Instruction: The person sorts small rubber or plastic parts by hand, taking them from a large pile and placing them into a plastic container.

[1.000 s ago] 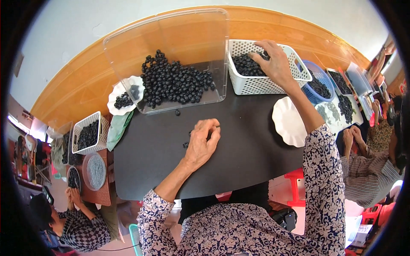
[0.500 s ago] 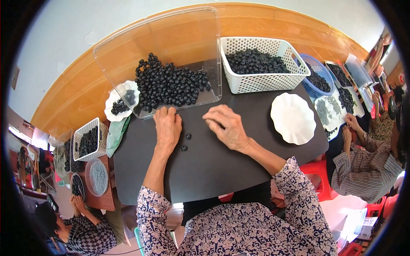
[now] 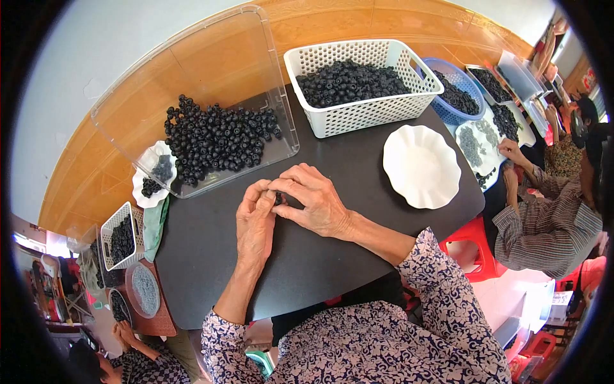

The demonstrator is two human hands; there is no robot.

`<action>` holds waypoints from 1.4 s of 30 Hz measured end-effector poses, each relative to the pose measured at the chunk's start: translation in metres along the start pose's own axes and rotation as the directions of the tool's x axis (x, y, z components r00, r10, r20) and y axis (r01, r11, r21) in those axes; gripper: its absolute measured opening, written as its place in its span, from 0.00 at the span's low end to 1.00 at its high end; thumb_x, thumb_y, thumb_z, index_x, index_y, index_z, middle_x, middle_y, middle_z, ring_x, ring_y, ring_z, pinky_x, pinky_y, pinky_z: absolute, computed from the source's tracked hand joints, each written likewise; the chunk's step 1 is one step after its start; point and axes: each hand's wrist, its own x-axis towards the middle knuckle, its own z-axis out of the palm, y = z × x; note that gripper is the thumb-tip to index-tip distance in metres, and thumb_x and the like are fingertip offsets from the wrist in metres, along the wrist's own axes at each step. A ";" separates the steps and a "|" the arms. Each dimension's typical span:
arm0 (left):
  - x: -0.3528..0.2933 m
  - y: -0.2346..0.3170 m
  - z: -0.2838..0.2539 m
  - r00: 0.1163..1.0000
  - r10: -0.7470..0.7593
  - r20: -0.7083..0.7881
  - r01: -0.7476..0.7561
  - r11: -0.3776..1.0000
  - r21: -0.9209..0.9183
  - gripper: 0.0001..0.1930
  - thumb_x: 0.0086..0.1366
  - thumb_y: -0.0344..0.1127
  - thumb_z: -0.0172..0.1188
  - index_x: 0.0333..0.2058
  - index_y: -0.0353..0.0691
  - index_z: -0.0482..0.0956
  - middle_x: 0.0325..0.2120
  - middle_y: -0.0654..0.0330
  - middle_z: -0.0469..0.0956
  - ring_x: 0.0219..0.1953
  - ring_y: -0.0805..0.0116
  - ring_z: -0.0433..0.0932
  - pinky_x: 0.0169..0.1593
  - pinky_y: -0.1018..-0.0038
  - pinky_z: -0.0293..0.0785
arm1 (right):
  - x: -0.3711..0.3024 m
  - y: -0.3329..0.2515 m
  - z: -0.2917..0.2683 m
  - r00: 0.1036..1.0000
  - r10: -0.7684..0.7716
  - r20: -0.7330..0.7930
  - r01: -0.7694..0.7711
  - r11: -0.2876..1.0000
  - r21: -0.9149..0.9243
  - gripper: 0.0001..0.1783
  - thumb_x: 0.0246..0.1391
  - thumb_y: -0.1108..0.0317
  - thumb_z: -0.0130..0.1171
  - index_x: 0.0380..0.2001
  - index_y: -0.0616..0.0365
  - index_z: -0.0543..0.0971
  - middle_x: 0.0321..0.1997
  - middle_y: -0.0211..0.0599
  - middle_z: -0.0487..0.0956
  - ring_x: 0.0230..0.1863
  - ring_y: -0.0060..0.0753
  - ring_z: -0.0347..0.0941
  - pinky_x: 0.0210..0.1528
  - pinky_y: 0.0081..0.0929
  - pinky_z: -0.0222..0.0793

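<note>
My left hand (image 3: 255, 224) and my right hand (image 3: 318, 206) meet above the dark table, fingertips together. Pinched between them is a small round black piece (image 3: 278, 198), mostly covered by the fingers. Just beyond, a clear plastic bin (image 3: 289, 137) lies tipped toward me with a heap of similar round black pieces (image 3: 220, 141) in it, several showing a ring-like hole. A white scalloped dish (image 3: 421, 168) rests to the right of my right hand, nothing in it.
A white perforated basket (image 3: 371, 120) full of black pieces stands at the back, beside a blue basket (image 3: 462, 115). Left of the bin is a white dish (image 3: 152, 200) with small parts. Co-workers sit on both sides; a red stool (image 3: 476, 256) is at right.
My hands have come together, the left leaving the bin's near edge, and now hold a black piece. Two loose pieces on the table no longer show. The whole view has shifted and turned slightly.
</note>
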 end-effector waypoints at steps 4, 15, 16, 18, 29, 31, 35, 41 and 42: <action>-0.003 0.000 -0.001 1.000 0.005 -0.009 -0.006 0.998 -0.070 0.10 0.67 0.30 0.55 0.46 0.36 0.72 0.39 0.64 0.73 0.41 0.76 0.71 0.48 0.74 0.70 | -0.003 0.000 0.005 1.000 -0.020 0.014 0.021 0.998 -0.066 0.22 0.35 0.74 0.70 0.39 0.57 0.78 0.37 0.34 0.76 0.36 0.36 0.71 0.39 0.32 0.68; 0.001 0.059 -0.025 0.969 0.246 -0.015 -0.081 0.377 0.923 0.08 0.63 0.32 0.58 0.39 0.35 0.76 0.29 0.59 0.77 0.35 0.66 0.74 0.42 0.71 0.70 | -0.007 0.017 0.006 0.998 0.023 0.056 -0.025 0.999 0.046 0.15 0.39 0.73 0.70 0.34 0.61 0.80 0.35 0.37 0.78 0.35 0.37 0.73 0.38 0.30 0.71; -0.002 0.058 -0.022 0.969 0.237 0.074 -0.116 0.169 0.979 0.10 0.60 0.32 0.60 0.39 0.35 0.76 0.29 0.56 0.76 0.37 0.61 0.73 0.44 0.67 0.69 | -0.007 0.019 0.005 0.997 0.050 0.063 -0.054 0.997 0.054 0.15 0.40 0.73 0.70 0.34 0.61 0.80 0.35 0.37 0.78 0.35 0.37 0.73 0.38 0.30 0.71; -0.011 0.056 -0.019 0.964 0.211 0.160 -0.153 -0.049 0.987 0.11 0.57 0.32 0.62 0.38 0.35 0.76 0.28 0.54 0.75 0.38 0.56 0.72 0.46 0.64 0.69 | -0.007 0.018 0.009 0.997 0.048 0.059 -0.053 0.995 0.081 0.15 0.40 0.73 0.70 0.35 0.61 0.80 0.36 0.37 0.78 0.36 0.36 0.73 0.38 0.30 0.72; -0.008 0.027 0.003 0.992 -0.118 0.039 0.087 0.886 0.456 0.11 0.66 0.38 0.56 0.37 0.36 0.79 0.32 0.65 0.76 0.38 0.73 0.71 0.47 0.72 0.67 | -0.005 0.007 0.005 0.998 -0.041 -0.057 0.044 0.998 0.050 0.20 0.36 0.77 0.70 0.38 0.58 0.80 0.39 0.32 0.76 0.37 0.34 0.70 0.39 0.28 0.70; -0.004 0.016 -0.005 0.987 -0.150 0.065 0.145 0.987 0.067 0.10 0.66 0.37 0.56 0.37 0.37 0.79 0.32 0.68 0.76 0.39 0.77 0.71 0.47 0.74 0.66 | -0.004 0.002 0.007 0.999 0.009 -0.035 -0.005 0.992 0.125 0.19 0.36 0.77 0.70 0.37 0.57 0.80 0.39 0.32 0.76 0.37 0.34 0.70 0.41 0.29 0.70; -0.003 0.011 -0.006 0.987 -0.158 0.040 0.156 0.986 0.060 0.09 0.66 0.36 0.57 0.37 0.37 0.79 0.32 0.67 0.76 0.38 0.77 0.72 0.48 0.74 0.67 | -0.004 0.003 0.005 0.998 0.055 -0.004 -0.054 0.988 0.145 0.18 0.37 0.77 0.69 0.37 0.56 0.80 0.38 0.32 0.76 0.38 0.35 0.71 0.42 0.29 0.70; -0.003 0.007 -0.007 0.995 -0.098 0.025 0.094 0.985 0.143 0.08 0.66 0.36 0.58 0.36 0.37 0.79 0.31 0.67 0.77 0.35 0.77 0.73 0.45 0.76 0.69 | -0.004 0.004 0.003 0.995 0.086 0.048 -0.093 0.980 0.178 0.18 0.37 0.76 0.69 0.37 0.58 0.80 0.38 0.33 0.76 0.40 0.36 0.71 0.44 0.30 0.70; -0.003 0.007 -0.010 0.995 -0.096 0.037 0.090 0.986 0.143 0.08 0.66 0.36 0.57 0.37 0.36 0.79 0.30 0.67 0.77 0.34 0.78 0.73 0.44 0.77 0.69 | -0.004 0.004 0.003 0.996 0.073 0.056 -0.082 0.982 0.171 0.18 0.38 0.77 0.69 0.37 0.58 0.80 0.38 0.34 0.77 0.39 0.36 0.72 0.43 0.30 0.71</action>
